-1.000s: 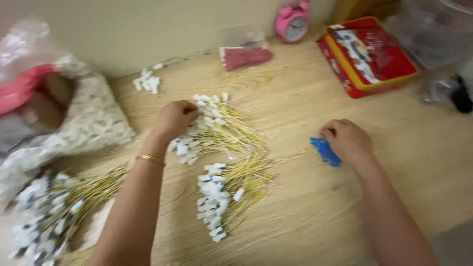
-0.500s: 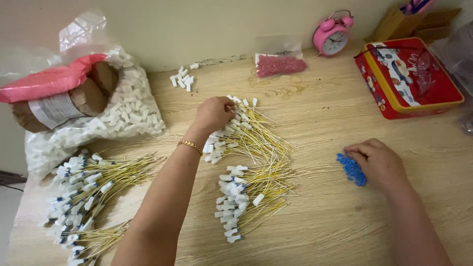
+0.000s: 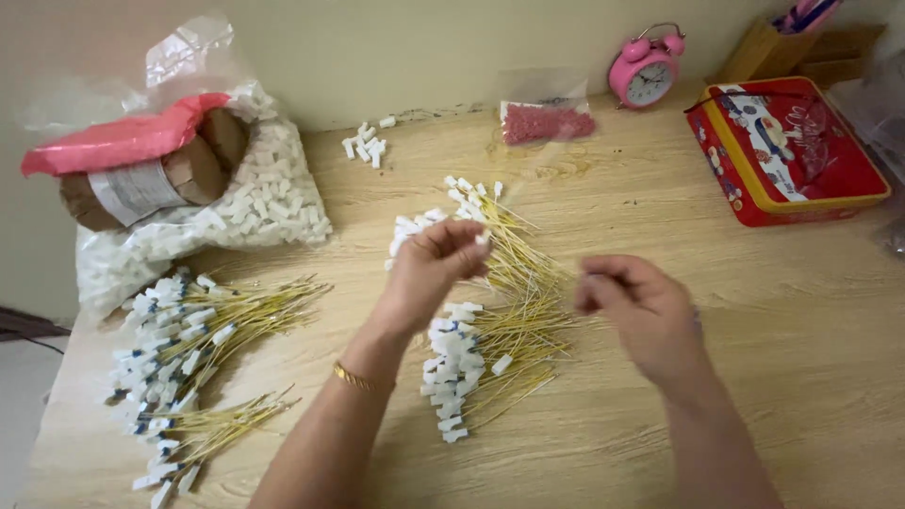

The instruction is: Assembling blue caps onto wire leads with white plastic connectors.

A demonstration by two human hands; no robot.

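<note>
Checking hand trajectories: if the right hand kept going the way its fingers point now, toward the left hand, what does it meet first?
Probably the yellow wires with white tips lying between the hands; the right hand points left at them, with the left hand just beyond. Its height above the table is unclear, so it might pass over them.

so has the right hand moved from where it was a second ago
Yes. The right hand has come left and lifted off the table, ending next to the pile of yellow wires and the left hand.
</note>
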